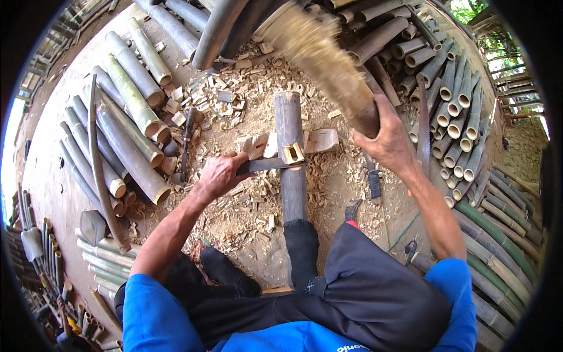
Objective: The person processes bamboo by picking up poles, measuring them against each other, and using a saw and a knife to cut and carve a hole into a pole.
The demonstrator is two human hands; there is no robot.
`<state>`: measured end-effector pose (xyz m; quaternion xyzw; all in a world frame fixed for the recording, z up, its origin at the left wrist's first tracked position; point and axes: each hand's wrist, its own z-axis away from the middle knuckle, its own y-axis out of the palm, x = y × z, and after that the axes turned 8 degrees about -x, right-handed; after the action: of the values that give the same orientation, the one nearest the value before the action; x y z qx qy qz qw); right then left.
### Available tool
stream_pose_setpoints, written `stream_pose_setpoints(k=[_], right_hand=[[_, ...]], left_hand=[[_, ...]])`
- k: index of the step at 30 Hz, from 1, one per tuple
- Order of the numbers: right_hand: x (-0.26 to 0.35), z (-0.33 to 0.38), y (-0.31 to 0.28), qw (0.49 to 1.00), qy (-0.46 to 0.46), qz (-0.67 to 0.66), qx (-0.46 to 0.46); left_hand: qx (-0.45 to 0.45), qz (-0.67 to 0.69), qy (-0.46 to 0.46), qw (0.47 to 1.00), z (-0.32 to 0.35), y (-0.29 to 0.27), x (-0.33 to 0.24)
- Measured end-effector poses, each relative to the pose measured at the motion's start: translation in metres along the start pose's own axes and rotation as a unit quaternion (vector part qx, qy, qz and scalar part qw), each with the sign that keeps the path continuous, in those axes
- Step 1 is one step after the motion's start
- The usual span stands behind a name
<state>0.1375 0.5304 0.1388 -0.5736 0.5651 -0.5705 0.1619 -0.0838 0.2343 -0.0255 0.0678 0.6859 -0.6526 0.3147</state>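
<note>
A dark bamboo pole (288, 120) lies lengthwise in front of me, across a pale wooden block (322, 141). My dark-socked foot (301, 246) presses on its near end. Cut into its upper side is a small pale rectangular hole (293, 154). My left hand (223, 175) is closed round one end of a flat dark metal blade (264, 165), which lies crosswise on the pole at the near side of the hole. Above the ground at the upper right, my right hand (387, 144) grips a thick wooden club (322, 61) by its narrow dark end; its wide end is blurred by motion.
Wood chips (234, 232) cover the ground around the pole. Cut bamboo lengths (129, 146) lie at the left, with more stacked at the right (454, 126). A chisel-like tool (187, 141), a knife (373, 182) and a curved saw (423, 129) lie within arm's reach.
</note>
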Motion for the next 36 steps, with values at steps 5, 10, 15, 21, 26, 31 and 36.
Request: stream_pose_setpoints(k=[5,10,15,21,26,31,36], right_hand=[[0.012,0.027,0.007,0.979,0.095,-0.176,-0.028],[0.013,0.066,0.013,0.891,0.310,-0.332,0.004],[0.022,0.074,0.013,0.806,0.409,-0.425,0.047],[0.026,0.071,0.011,0.831,0.377,-0.402,0.075],[0.031,0.072,0.018,0.855,0.352,-0.373,0.079],[0.027,0.077,0.021,0.895,0.311,-0.305,0.093],[0.048,0.065,0.038,0.955,0.176,-0.228,0.077]], left_hand=[[0.140,0.203,-0.074,0.966,-0.016,-0.004,0.015],[0.109,0.430,-0.241,0.863,-0.010,0.013,-0.001],[-0.061,0.295,-0.155,0.941,-0.039,-0.014,0.016],[0.055,0.009,-0.019,0.998,-0.041,-0.058,0.011],[0.061,-0.053,-0.009,0.997,-0.041,-0.061,0.013],[0.067,-0.058,-0.034,0.995,-0.039,-0.064,0.012],[0.066,-0.087,-0.055,0.992,-0.038,-0.056,0.012]])
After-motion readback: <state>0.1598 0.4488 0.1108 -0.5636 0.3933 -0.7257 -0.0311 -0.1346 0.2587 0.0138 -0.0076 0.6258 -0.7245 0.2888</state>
